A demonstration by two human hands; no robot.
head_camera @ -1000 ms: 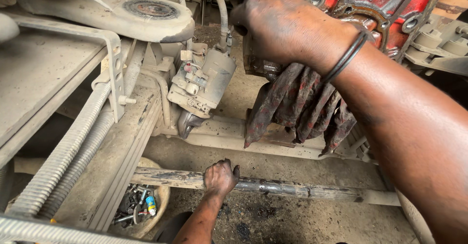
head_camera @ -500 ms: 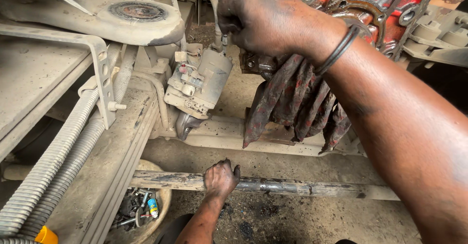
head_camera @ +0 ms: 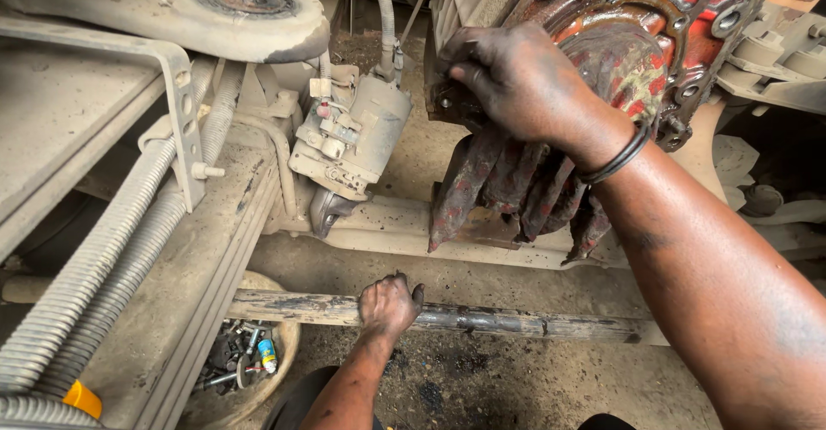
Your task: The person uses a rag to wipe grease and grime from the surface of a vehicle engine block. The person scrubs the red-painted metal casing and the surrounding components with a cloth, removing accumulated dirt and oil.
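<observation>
Head view: left hand (head_camera: pixel 389 304) low in frame, fingers curled around greasy steel bar (head_camera: pixel 482 318) running crosswise under vehicle. Round tub of bolts (head_camera: pixel 245 363) just left of that forearm. Farther up, stained red rag (head_camera: pixel 516 191) hangs below right hand (head_camera: pixel 516 86). Right hand, fingers bent and pressed against edge of red engine housing (head_camera: pixel 654 26). Grey valve unit (head_camera: pixel 353 133) left of housing, apart from hand.

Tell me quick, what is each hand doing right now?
Left hand: closed around the long greasy bar low down.
Right hand: fingers curled, pressed on the red engine block; a real grip cannot be told.
</observation>
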